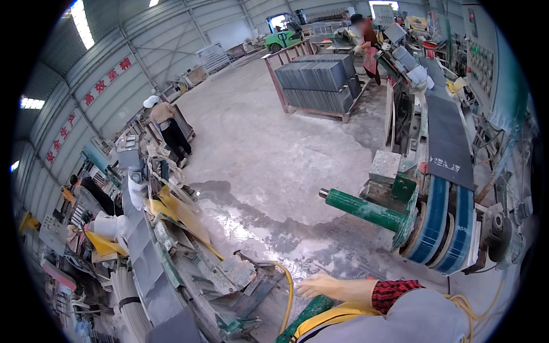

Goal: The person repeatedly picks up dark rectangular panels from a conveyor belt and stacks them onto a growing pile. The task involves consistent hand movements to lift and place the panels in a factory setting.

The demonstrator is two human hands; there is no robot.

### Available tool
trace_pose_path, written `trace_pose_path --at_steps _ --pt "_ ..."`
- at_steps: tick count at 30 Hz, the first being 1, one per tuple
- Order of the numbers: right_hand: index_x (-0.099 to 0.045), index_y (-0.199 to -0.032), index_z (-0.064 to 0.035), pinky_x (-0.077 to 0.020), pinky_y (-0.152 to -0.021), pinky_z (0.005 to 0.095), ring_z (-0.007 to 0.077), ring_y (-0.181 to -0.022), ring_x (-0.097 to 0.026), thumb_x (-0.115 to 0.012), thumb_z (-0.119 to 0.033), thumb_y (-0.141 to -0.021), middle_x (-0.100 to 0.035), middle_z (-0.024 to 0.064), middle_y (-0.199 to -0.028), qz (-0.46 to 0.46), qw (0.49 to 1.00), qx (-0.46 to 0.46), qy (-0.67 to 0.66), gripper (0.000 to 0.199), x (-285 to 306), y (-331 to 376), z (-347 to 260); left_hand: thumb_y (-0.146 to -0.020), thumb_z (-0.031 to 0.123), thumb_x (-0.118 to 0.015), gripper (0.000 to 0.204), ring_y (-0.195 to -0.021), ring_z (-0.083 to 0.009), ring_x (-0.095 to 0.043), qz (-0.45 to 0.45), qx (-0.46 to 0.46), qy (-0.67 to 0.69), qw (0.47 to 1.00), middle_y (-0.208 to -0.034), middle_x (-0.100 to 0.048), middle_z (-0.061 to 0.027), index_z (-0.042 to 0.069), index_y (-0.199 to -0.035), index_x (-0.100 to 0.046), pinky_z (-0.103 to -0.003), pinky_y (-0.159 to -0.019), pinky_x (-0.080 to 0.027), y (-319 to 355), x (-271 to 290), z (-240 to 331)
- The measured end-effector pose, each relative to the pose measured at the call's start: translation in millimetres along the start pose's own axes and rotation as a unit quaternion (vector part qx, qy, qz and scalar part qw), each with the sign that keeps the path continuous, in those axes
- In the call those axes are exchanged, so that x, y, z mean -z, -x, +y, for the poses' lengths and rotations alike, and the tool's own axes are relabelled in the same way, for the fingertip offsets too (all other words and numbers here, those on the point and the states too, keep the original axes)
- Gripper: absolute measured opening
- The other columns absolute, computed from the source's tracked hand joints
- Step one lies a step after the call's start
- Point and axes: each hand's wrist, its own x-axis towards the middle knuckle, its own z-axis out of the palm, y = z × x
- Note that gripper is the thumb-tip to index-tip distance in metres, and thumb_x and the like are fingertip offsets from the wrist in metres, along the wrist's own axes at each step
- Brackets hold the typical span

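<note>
My right hand (326, 287) reaches leftward from a red-and-black plaid cuff in the lower part of the view. Its fingers are loosely stretched, and nothing shows in them. Just below it lies a green bar or roller (311, 316); whether the hand touches it, I cannot tell. A yellow hose (287, 294) curves past on the left of the fingers. My left hand is out of the view. To the right, a dark grey slab (449, 134) rests on a conveyor with two blue belts (433, 226). A green cylinder (366, 209) juts out from the conveyor's end.
Another line with grey slabs (150, 266) runs along the left. Wet patches (263, 237) cover the floor between. A rack of stacked slabs (317, 80) stands farther off, with a green forklift (281, 39) behind. Three other people work around the hall, one beside the left line (167, 126).
</note>
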Motion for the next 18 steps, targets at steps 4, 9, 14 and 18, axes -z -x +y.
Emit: trace_pose_path --at_steps 4,9,14,18 --pt "-0.043 -0.141 0.0004 -0.0443 -0.105 0.0396 0.0326 -0.124 -0.053 -0.056 -0.042 -0.097 -0.051 0.0227 -0.138 -0.124 0.991 -0.052 -0.019 0.063 -66.1 26.0 -64.3 -0.085 0.03 -0.053 0.06 -0.116 -0.0301 -0.055 -0.118 0.067 0.015 0.991 -0.127 -0.059 -0.0177 -0.005 -0.133 -0.047 -0.043 -0.102 -0.042 14.3 -43.3 -33.1" --pt "-0.031 -0.147 -0.0007 -0.0414 -0.107 0.0452 0.031 -0.134 -0.042 -0.056 -0.049 -0.094 -0.038 0.0207 -0.15 -0.193 0.944 -0.042 -0.264 0.076 -59.5 69.7 -96.2 -0.082 0.029 -0.053 0.063 -0.117 -0.0309 -0.055 -0.266 0.222 0.026 0.938 -0.129 -0.058 -0.0179 -0.005 -0.134 -0.046 -0.044 -0.104 -0.041 21.7 -96.4 -100.1" --pt "-0.051 -0.132 0.0041 -0.0434 -0.106 0.0422 0.032 -0.119 -0.056 -0.063 -0.012 -0.09 -0.056 0.0196 -0.131 0.07 0.918 0.129 -0.369 0.046 23.1 161.5 -76.5 -0.072 0.029 -0.057 0.068 -0.116 -0.0363 -0.054 -0.299 0.355 -0.154 0.872 -0.129 -0.058 -0.0172 0.002 -0.134 -0.049 -0.047 -0.103 -0.042 25.1 -197.3 -195.3" --pt "-0.05 -0.125 0.0109 -0.044 -0.104 0.0472 0.0345 -0.115 -0.057 -0.056 0.003 -0.089 -0.056 0.0241 -0.126 0.143 0.835 0.232 -0.478 0.037 54.6 266.7 -93.9 -0.078 0.015 -0.06 0.059 -0.114 -0.036 -0.058 -0.41 0.388 -0.202 0.8 -0.127 -0.057 -0.0208 -0.005 -0.131 -0.047 -0.046 -0.101 -0.046 91.9 -298.4 -250.7"
